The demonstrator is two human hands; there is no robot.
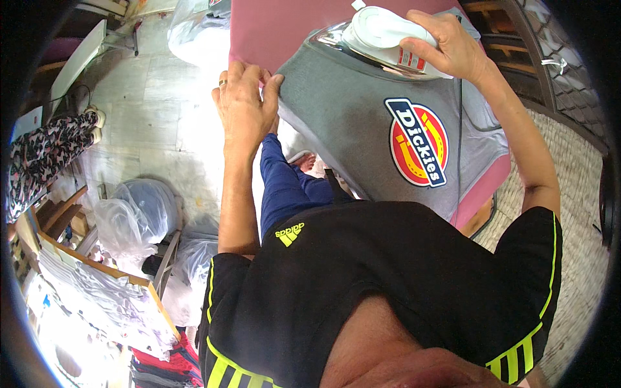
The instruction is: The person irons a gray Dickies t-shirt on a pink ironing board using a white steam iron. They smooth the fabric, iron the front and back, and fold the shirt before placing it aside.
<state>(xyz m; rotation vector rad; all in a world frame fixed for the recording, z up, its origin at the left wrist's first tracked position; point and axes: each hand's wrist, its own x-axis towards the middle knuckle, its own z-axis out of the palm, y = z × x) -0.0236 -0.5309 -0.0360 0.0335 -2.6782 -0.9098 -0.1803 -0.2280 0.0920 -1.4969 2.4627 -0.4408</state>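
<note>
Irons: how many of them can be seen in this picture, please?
1: the white iron, on the gray garment, with the right hand on its handle. Others may be hidden elsewhere.

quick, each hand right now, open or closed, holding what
Left hand: at the edge of the grey garment; can't tell whether it's gripping.
Right hand: closed, holding the iron.

Plastic bags (147, 204) bulging, lower left; red cloth (178, 359) piled below; patterned trousers (48, 152), far left; dark lattice (576, 71), upper right!
</note>
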